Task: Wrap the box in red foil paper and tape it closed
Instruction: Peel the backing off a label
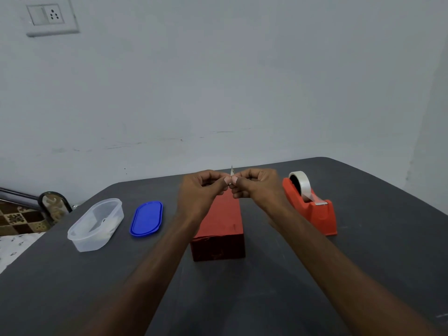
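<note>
A dark grey tabletop (363, 251) is seen, with a long rectangular box wrapped in red foil paper (219, 229) laid at its middle. A red plastic tape dispenser carrying a clear tape roll (311, 207) is set just right of the box; a clear oval plastic container (95, 225) and a blue oval plastic lid (146, 218) are placed to the left. Above the box's far end, a small piece of clear tape (232, 174) is pinched between the curled fingers of the left hand (203, 187) and the right hand (257, 185).

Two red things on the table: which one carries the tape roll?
The dispenser, right of the foil-wrapped box; the tape roll sits on top.
</note>
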`<state>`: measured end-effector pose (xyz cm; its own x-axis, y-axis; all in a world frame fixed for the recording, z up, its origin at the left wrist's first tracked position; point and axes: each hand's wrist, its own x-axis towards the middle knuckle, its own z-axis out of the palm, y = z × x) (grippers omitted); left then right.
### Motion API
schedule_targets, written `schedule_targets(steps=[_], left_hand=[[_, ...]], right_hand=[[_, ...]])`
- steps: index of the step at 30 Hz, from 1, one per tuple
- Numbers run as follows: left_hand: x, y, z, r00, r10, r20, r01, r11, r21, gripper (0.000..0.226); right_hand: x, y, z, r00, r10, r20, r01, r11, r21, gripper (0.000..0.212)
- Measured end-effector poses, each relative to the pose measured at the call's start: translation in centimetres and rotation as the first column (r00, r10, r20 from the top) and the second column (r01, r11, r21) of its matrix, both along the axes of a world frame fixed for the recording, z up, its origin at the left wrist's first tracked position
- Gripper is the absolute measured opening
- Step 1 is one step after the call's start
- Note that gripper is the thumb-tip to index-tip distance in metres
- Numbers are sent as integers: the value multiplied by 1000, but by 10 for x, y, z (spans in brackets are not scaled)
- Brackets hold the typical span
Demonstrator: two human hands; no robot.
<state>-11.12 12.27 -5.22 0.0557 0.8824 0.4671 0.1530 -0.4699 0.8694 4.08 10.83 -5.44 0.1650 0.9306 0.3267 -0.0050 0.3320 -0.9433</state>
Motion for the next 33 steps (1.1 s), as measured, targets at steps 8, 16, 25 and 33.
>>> schedule_targets(steps=[8,16,25,33], left_hand=[[-3,1,2,995,71,-73,-71,997,14,5],[-27,7,7,985,146,93,-137,986,-98,6],[-69,14,4,952,286,107,-267,950,-162,3],[-103,12,18,926,325,-192,-348,932,-101,17]], right_hand=[[-1,-2,1,999,6,44,-4,999,-48,11],[10,-2,2,994,-96,-44,91,990,-105,15],[14,-3,2,965,-204,-165,185,975,-121,14],[8,-6,3,980,-179,-85,175,983,-54,17]])
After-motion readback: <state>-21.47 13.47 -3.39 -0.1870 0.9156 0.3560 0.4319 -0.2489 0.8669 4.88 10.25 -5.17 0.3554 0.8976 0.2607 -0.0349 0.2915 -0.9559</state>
